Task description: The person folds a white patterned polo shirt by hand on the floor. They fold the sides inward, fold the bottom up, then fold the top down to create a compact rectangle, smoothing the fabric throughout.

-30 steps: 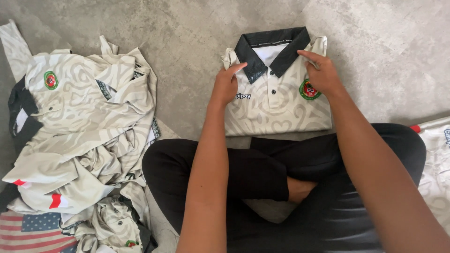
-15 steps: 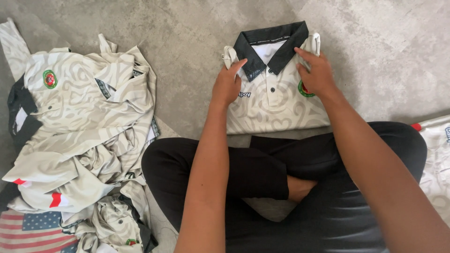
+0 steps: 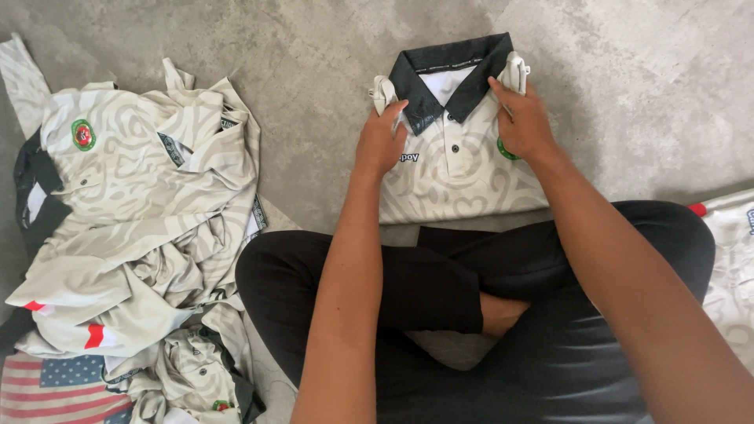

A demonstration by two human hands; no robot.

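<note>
Two hands [image 3: 381, 141] [image 3: 522, 122]; one folded shirt [image 3: 459, 169]

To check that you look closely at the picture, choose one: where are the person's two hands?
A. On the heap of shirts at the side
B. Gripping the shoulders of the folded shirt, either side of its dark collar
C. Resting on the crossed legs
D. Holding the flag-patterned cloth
B: the left hand and the right hand grip the folded shirt at its shoulders, on either side of the dark collar.
</note>
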